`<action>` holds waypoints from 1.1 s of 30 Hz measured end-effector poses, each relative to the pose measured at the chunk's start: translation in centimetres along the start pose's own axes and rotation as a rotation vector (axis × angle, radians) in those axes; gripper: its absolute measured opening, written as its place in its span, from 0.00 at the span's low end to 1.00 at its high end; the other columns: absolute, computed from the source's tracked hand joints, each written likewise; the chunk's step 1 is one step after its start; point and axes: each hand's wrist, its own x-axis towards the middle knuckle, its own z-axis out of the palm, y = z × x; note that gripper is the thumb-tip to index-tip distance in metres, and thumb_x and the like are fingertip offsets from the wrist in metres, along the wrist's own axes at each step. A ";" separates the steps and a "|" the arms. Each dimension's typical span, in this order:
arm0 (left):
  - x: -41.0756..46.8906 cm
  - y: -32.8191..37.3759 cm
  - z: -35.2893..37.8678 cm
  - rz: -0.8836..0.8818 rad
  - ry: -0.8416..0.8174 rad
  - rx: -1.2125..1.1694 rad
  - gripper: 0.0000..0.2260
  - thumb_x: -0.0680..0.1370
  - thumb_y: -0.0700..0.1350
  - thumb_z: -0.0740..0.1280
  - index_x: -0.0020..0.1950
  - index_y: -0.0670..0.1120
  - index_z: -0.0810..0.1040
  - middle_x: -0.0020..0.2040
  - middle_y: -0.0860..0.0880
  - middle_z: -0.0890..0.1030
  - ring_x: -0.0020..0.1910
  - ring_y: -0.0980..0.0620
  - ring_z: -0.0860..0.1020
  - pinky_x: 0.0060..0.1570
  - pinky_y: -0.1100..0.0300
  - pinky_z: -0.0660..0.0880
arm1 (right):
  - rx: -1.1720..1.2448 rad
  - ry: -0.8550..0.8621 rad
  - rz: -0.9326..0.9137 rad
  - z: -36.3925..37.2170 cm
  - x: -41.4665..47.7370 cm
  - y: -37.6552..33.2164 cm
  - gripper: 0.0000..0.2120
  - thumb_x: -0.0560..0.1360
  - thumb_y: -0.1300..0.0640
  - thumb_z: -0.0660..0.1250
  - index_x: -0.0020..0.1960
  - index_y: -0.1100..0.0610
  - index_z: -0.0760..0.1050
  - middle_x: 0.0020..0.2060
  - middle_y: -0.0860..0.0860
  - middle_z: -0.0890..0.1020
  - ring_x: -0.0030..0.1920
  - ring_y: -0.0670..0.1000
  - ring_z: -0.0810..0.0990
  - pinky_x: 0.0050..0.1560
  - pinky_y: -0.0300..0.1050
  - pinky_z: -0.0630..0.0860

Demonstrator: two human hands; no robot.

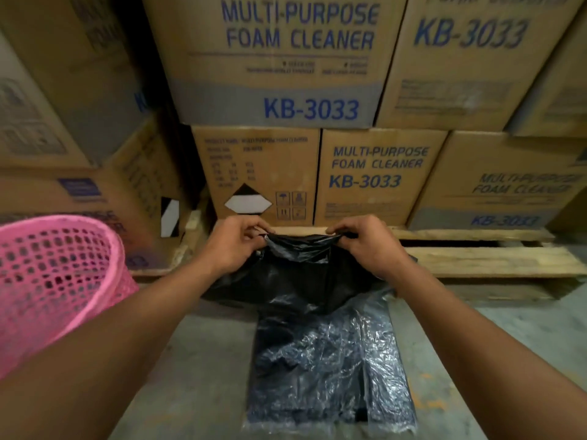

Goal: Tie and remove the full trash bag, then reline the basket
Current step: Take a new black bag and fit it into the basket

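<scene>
A black trash bag point(295, 277) hangs in front of me, held up by its top edge. My left hand point(233, 242) pinches the left corner of that edge and my right hand point(365, 242) pinches the right corner, so the edge is stretched between them. Below the bag, a clear plastic pack of folded black bags point(327, 369) lies on the concrete floor. A pink mesh basket point(54, 281) stands at the left, beside my left forearm, with no liner visible in it. No full, tied bag is in view.
Stacked cardboard boxes point(374, 182) marked "Multi-Purpose Foam Cleaner KB-3033" fill the background. They rest on a wooden pallet point(495, 262) just behind my hands. Grey concrete floor point(203, 360) lies between the basket and the pack.
</scene>
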 end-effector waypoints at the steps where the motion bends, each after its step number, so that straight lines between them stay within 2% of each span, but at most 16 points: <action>1: 0.2 0.4 -1.5 0.012 0.007 -0.001 0.09 0.76 0.38 0.72 0.48 0.52 0.84 0.38 0.48 0.84 0.40 0.54 0.81 0.46 0.60 0.77 | 0.021 0.007 -0.007 -0.6 0.3 -1.1 0.10 0.77 0.59 0.73 0.46 0.43 0.84 0.45 0.45 0.87 0.49 0.46 0.83 0.54 0.44 0.78; 4: 0.4 1.6 -6.2 0.039 0.032 -0.030 0.09 0.75 0.39 0.73 0.46 0.54 0.83 0.36 0.45 0.84 0.39 0.53 0.81 0.47 0.54 0.78 | 0.083 0.029 -0.020 -2.7 1.0 -5.1 0.08 0.75 0.58 0.74 0.42 0.46 0.84 0.40 0.46 0.87 0.45 0.49 0.85 0.52 0.48 0.80; 6: 0.1 2.4 -9.4 0.063 0.051 -0.043 0.09 0.75 0.39 0.74 0.46 0.54 0.84 0.37 0.47 0.84 0.39 0.56 0.81 0.44 0.59 0.77 | 0.147 0.014 -0.041 -4.1 1.6 -8.1 0.05 0.75 0.61 0.75 0.44 0.52 0.85 0.40 0.48 0.88 0.45 0.48 0.86 0.53 0.50 0.80; 9: -0.4 3.3 -14.5 0.079 0.075 -0.061 0.10 0.74 0.37 0.74 0.45 0.52 0.86 0.36 0.55 0.85 0.37 0.60 0.80 0.44 0.66 0.73 | 0.193 -0.011 -0.086 -5.7 2.6 -13.0 0.05 0.73 0.62 0.76 0.44 0.52 0.85 0.40 0.48 0.88 0.43 0.44 0.85 0.54 0.45 0.80; 12: -1.4 4.0 -19.9 0.082 0.128 -0.106 0.11 0.73 0.33 0.74 0.46 0.50 0.85 0.32 0.57 0.84 0.34 0.63 0.80 0.42 0.69 0.73 | 0.239 -0.030 -0.144 -6.6 4.0 -17.9 0.08 0.72 0.63 0.77 0.45 0.51 0.85 0.38 0.45 0.88 0.41 0.41 0.85 0.50 0.37 0.79; 15: -3.0 5.1 -25.2 0.090 0.193 -0.123 0.11 0.73 0.32 0.73 0.50 0.46 0.85 0.31 0.59 0.84 0.33 0.65 0.79 0.41 0.73 0.73 | 0.325 -0.035 -0.214 -6.6 5.4 -23.1 0.07 0.72 0.67 0.76 0.48 0.57 0.85 0.33 0.43 0.86 0.35 0.37 0.82 0.43 0.32 0.76; 17: -4.5 5.7 -28.5 0.090 0.228 -0.111 0.11 0.74 0.32 0.72 0.53 0.44 0.84 0.32 0.59 0.84 0.33 0.66 0.80 0.41 0.74 0.73 | 0.380 -0.033 -0.236 -6.2 5.7 -26.5 0.08 0.73 0.66 0.75 0.51 0.61 0.85 0.37 0.48 0.87 0.36 0.39 0.83 0.42 0.32 0.77; 19: -6.1 6.0 -31.7 0.085 0.274 -0.088 0.12 0.74 0.31 0.71 0.56 0.42 0.84 0.31 0.61 0.83 0.32 0.67 0.79 0.38 0.76 0.72 | 0.416 -0.031 -0.273 -5.6 5.7 -29.7 0.09 0.73 0.66 0.75 0.53 0.61 0.85 0.41 0.53 0.87 0.38 0.42 0.83 0.44 0.31 0.78; 22: -8.7 6.2 -35.8 0.108 0.374 -0.030 0.15 0.74 0.31 0.71 0.59 0.42 0.82 0.30 0.63 0.82 0.31 0.69 0.78 0.37 0.77 0.71 | 0.465 -0.023 -0.334 -4.4 5.9 -34.2 0.08 0.73 0.65 0.75 0.48 0.54 0.86 0.39 0.50 0.87 0.43 0.47 0.84 0.52 0.38 0.78; 24: -10.4 6.0 -38.1 0.119 0.436 -0.001 0.14 0.74 0.32 0.71 0.58 0.43 0.82 0.35 0.61 0.84 0.34 0.70 0.78 0.40 0.77 0.71 | 0.513 -0.028 -0.358 -3.3 6.1 -36.8 0.09 0.73 0.65 0.75 0.46 0.52 0.86 0.39 0.50 0.88 0.45 0.49 0.85 0.56 0.46 0.80; 26: -12.1 5.7 -40.3 0.116 0.502 0.030 0.12 0.75 0.33 0.72 0.57 0.42 0.84 0.43 0.52 0.85 0.36 0.73 0.78 0.43 0.79 0.72 | 0.547 -0.035 -0.382 -1.8 6.2 -39.3 0.09 0.74 0.65 0.74 0.46 0.51 0.86 0.42 0.50 0.88 0.48 0.51 0.86 0.58 0.48 0.81; 28: -13.5 5.2 -42.3 0.103 0.550 0.052 0.12 0.75 0.34 0.72 0.57 0.43 0.85 0.49 0.48 0.85 0.38 0.73 0.78 0.43 0.80 0.71 | 0.568 -0.046 -0.411 -0.2 6.4 -41.5 0.10 0.74 0.66 0.73 0.46 0.51 0.86 0.43 0.51 0.88 0.49 0.51 0.86 0.59 0.49 0.81; 30: -14.9 4.2 -43.9 0.062 0.561 0.067 0.11 0.75 0.35 0.72 0.56 0.44 0.85 0.50 0.48 0.85 0.40 0.71 0.79 0.43 0.80 0.71 | 0.584 -0.056 -0.428 1.7 6.5 -43.4 0.09 0.74 0.65 0.74 0.46 0.51 0.87 0.45 0.51 0.88 0.51 0.51 0.86 0.61 0.50 0.80; 32: -16.4 3.1 -45.2 0.030 0.576 0.067 0.11 0.75 0.36 0.72 0.56 0.45 0.86 0.52 0.47 0.86 0.45 0.66 0.80 0.50 0.76 0.74 | 0.611 -0.040 -0.424 3.6 6.5 -45.2 0.08 0.74 0.64 0.74 0.48 0.52 0.87 0.46 0.51 0.88 0.52 0.51 0.86 0.61 0.49 0.80; 33: -17.0 2.5 -45.7 0.021 0.584 0.053 0.11 0.75 0.36 0.72 0.56 0.45 0.86 0.52 0.47 0.85 0.45 0.66 0.80 0.55 0.71 0.76 | 0.636 -0.024 -0.420 4.6 6.3 -46.1 0.08 0.75 0.64 0.74 0.49 0.53 0.87 0.47 0.52 0.88 0.52 0.50 0.86 0.60 0.47 0.80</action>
